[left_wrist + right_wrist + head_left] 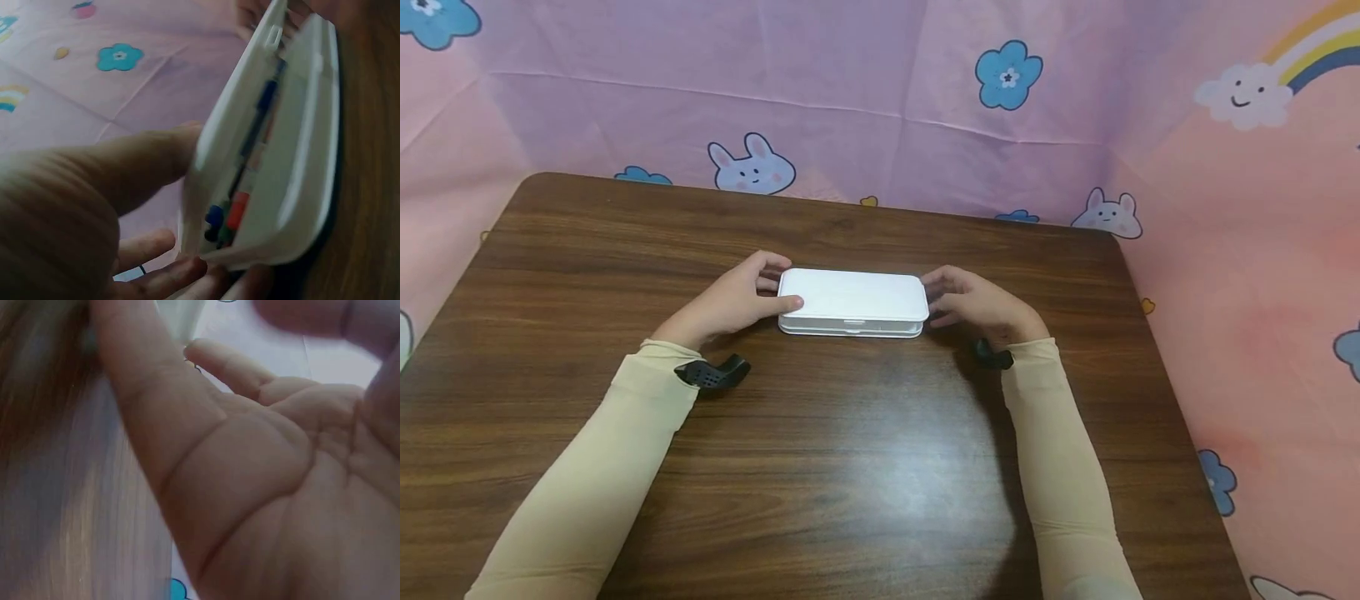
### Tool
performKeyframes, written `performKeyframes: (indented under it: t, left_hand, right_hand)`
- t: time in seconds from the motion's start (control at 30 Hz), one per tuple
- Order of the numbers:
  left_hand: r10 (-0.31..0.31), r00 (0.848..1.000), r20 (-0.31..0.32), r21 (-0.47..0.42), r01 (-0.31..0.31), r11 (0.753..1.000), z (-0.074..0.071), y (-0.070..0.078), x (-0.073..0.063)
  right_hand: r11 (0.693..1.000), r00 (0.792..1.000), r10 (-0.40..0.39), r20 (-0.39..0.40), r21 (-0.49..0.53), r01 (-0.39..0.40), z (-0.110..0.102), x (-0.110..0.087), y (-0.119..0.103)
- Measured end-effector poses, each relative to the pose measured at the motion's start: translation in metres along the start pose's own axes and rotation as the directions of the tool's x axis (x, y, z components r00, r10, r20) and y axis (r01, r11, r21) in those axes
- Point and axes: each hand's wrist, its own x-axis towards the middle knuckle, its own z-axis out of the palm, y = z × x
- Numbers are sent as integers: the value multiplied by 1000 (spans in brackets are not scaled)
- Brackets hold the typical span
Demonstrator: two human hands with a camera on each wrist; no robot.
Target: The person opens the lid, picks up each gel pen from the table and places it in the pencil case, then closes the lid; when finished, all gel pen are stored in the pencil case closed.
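Note:
A white pencil case (853, 295) lies lengthwise on the table, its lid raised a little along the near side. Through that gap the left wrist view shows pens (236, 211) inside, with red, blue and dark parts. My left hand (726, 302) grips the case's left end, thumb on top of the lid and the other fingers around the end and far corner. At the opposite end, my right hand (983, 305) has its fingers loosely bent beside the case. The right wrist view shows mostly the palm (250, 469), with only a sliver of the white case.
The dark wood-grain table (820, 467) has rounded far corners. A pink and purple cloth (850, 83) printed with bunnies and flowers hangs behind it and along its sides. Black wrist cameras (713, 373) sit below both hands, over pale sleeves (595, 475).

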Motion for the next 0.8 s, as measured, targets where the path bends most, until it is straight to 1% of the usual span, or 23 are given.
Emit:
performKeyframes:
  t: [0.03,0.13,0.2,0.27,0.47,0.57,0.67,0.73,0.8]
  left_hand:
    - [12,1000,-3,35,-12,999,1,0,1]
    - [34,999,-17,112,-32,993,5,3,1]
    - [35,999,-24,138,-31,990,8,6,1]
    - [33,999,-29,151,-28,988,9,8,0]
    - [32,999,-28,162,-27,986,12,13,0]
    - [31,999,-29,172,-26,985,13,14,0]
    - [37,999,-29,194,-31,981,14,13,0]
    - [43,999,-25,202,-37,979,13,11,1]
    - [56,998,-31,200,-49,979,11,9,3]
  right_hand:
    - [1000,1000,5,2,-14,-5,0,0,0]
    - [991,999,12,-34,-132,-16,4,3,-1]
    - [978,998,16,-67,-206,-30,8,5,-1]
    - [965,995,21,-94,-259,-45,10,6,-2]
    - [949,992,41,-120,-305,-76,18,6,-9]
    - [953,991,52,-121,-290,-86,21,7,-11]
    - [950,990,60,-124,-297,-95,18,7,-8]
    - [940,990,49,-134,-329,-91,14,6,-6]
    - [925,987,13,-159,-374,-73,9,4,-3]
